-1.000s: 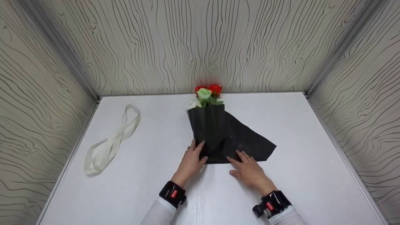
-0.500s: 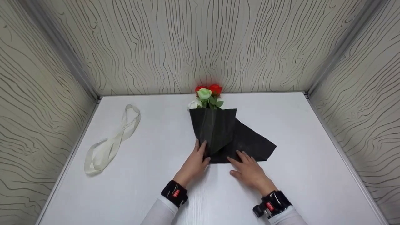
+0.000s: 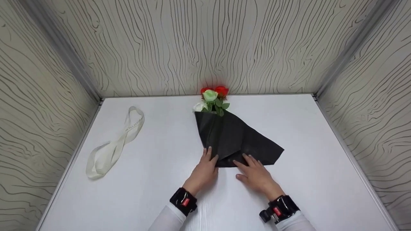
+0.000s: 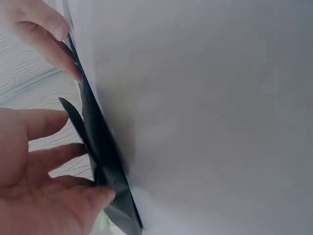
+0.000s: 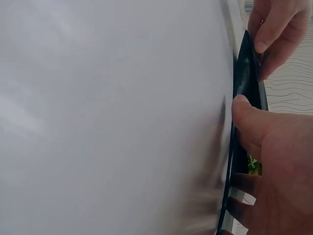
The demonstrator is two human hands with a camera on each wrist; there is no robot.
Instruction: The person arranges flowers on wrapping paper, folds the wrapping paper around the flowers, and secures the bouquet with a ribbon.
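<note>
A black sheet of wrapping paper (image 3: 229, 134) lies on the white table, its left side folded over the flower stems. Out of its top show red roses (image 3: 221, 91), a pale green rose (image 3: 210, 95), a white rose (image 3: 199, 106) and green leaves. My left hand (image 3: 202, 173) rests on the fold's lower left edge, fingers extended; in the left wrist view its fingertips touch the paper (image 4: 105, 147). With fingers spread, my right hand (image 3: 257, 178) presses the sheet's lower edge near the table. The stems are hidden inside the paper.
A cream ribbon (image 3: 117, 144) lies loosely looped on the left part of the table (image 3: 154, 134). Wood-grain patterned panels (image 3: 205, 48) stand at the back and both sides, close behind the flower heads.
The folded flap first spread rightward, then settled flatter over the sheet with its top corner lowered. My left hand has shifted slightly right and down. My right hand has stayed in place.
</note>
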